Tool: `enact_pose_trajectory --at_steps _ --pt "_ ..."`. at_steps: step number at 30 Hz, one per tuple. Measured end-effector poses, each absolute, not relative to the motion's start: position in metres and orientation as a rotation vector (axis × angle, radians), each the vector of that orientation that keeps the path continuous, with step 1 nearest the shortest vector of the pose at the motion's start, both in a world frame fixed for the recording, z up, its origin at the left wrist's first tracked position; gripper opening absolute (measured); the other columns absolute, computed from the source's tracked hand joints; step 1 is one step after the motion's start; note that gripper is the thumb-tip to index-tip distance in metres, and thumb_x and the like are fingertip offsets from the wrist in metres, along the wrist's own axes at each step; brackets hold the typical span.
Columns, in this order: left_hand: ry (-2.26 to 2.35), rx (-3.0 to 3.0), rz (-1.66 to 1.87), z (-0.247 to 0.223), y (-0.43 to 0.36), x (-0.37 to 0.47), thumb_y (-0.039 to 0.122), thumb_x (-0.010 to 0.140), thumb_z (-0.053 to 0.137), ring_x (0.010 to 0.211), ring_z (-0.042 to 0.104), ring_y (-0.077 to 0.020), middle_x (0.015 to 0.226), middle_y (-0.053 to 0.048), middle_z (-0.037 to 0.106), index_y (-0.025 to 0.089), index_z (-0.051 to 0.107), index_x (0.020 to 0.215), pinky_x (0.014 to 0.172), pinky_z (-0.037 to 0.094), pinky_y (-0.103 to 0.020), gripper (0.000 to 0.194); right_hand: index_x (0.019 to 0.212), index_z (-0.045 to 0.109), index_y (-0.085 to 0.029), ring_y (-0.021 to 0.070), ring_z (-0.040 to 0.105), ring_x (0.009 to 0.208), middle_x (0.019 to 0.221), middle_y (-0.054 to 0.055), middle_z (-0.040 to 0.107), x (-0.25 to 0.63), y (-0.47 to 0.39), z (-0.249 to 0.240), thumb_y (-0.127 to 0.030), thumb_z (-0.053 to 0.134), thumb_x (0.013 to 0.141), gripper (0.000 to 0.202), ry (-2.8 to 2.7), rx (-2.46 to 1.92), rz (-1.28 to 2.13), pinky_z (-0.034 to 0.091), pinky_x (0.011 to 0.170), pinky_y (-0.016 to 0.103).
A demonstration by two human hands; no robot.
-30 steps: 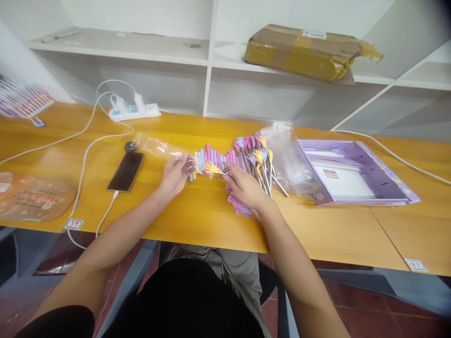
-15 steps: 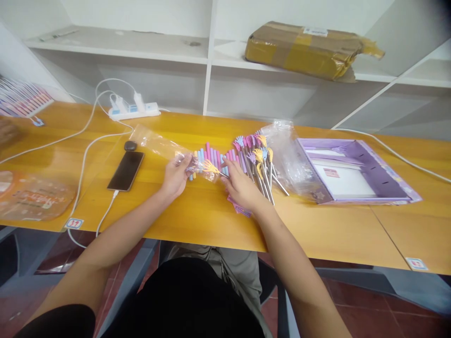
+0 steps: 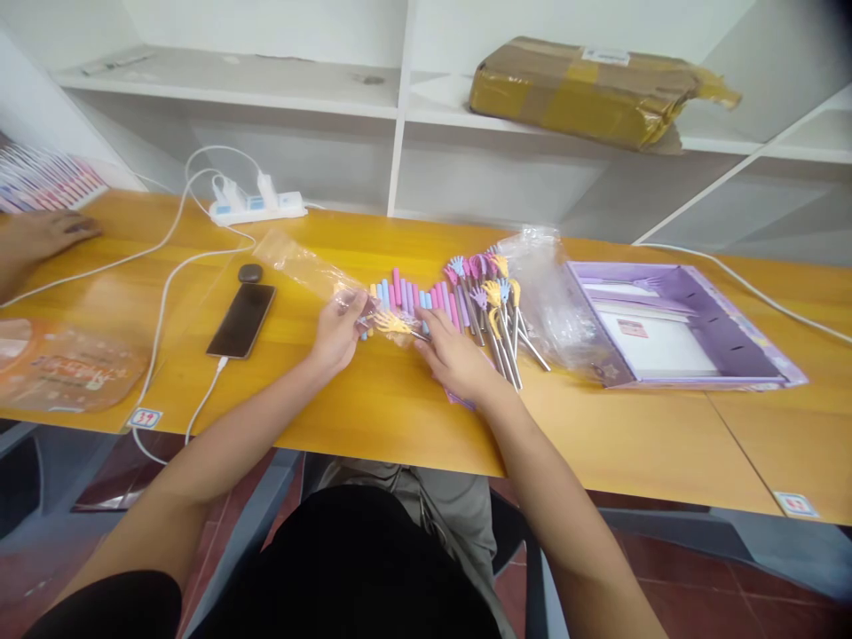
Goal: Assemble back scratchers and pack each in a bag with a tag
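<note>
Backscratcher [image 3: 392, 323] with a yellow hand-shaped head lies between our hands, above the table [image 3: 373, 408], its head by the end of a clear sleeve [image 3: 303, 264]; we cannot tell how far inside. Our left hand [image 3: 338, 335] pinches the sleeve between thumb and fingers; our right hand [image 3: 456, 355] has its fingers closed on the metal rod.

Just beyond, a row of pastel sticks [image 3: 407, 293] is partly covered by our hands and the sleeve. To the right we have piled backscratchers [image 3: 496, 297], crumpled clear bags [image 3: 542, 311] and an open purple box [image 3: 719, 311]. Printed card [image 3: 464, 402] peeks from under our right hand.

Leftward we see a phone [image 3: 240, 321] on a white cable [image 3: 160, 311], a small black object [image 3: 250, 272], a power strip [image 3: 259, 209] and another person's hand [image 3: 50, 235]. A taped carton [image 3: 579, 98] sits on the shelf.

One edge tag [image 3: 145, 418] seems to read 39; the other tag [image 3: 796, 505], the carton's label and the print on the orange bag [image 3: 73, 368] are too blurred for us.
</note>
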State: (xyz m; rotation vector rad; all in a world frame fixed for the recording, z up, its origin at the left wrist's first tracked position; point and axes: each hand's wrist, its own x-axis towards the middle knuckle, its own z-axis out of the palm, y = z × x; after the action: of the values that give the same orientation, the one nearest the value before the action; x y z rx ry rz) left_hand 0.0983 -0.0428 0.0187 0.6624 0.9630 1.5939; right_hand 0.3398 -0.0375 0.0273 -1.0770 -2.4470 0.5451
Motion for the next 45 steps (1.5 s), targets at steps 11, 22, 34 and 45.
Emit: enact_pose_trajectory --at_steps 11,22,34,45 --pt "0.935 0.992 1.368 0.004 -0.054 0.112 0.047 0.081 0.098 0.090 0.075 -0.0186 0.100 -0.004 0.078 0.018 0.075 0.108 0.086 0.063 -0.034 0.046 0.175 0.025 -0.028 0.0361 0.055 0.145 0.159 0.020 0.047 0.333 -0.039 0.021 -0.035 0.046 0.114 0.065 -2.290 -0.992 0.634 0.051 0.122 0.060" --pt "0.918 0.604 1.707 0.026 -0.036 0.087 0.032 0.088 0.094 0.090 0.077 -0.0159 0.098 -0.005 0.078 0.018 0.071 0.091 0.087 0.064 -0.030 0.027 0.158 0.050 -0.022 0.0198 0.067 0.071 0.104 0.006 0.071 0.337 -0.043 0.032 -0.029 0.051 0.111 0.048 -2.219 -1.041 0.923 0.059 0.073 0.038" --pt "0.841 0.465 1.677 0.029 -0.034 0.084 0.023 0.101 0.080 0.093 0.078 -0.0132 0.103 -0.007 0.081 0.016 0.076 0.093 0.097 0.065 -0.027 0.011 0.118 0.056 -0.025 0.0146 0.065 0.066 0.083 -0.004 0.070 0.325 -0.051 0.020 -0.043 0.081 0.099 0.035 -2.029 -0.738 1.438 0.054 0.068 0.032" --pt "0.786 0.555 1.328 0.017 -0.060 0.119 0.032 0.093 0.091 0.088 0.081 -0.0192 0.098 -0.008 0.082 0.016 0.071 0.098 0.078 0.065 -0.030 0.026 0.101 0.051 -0.026 0.0169 0.057 0.062 0.081 -0.001 0.064 0.321 -0.047 0.008 -0.077 0.078 0.093 0.058 -2.046 -0.986 0.674 0.042 0.060 0.031"
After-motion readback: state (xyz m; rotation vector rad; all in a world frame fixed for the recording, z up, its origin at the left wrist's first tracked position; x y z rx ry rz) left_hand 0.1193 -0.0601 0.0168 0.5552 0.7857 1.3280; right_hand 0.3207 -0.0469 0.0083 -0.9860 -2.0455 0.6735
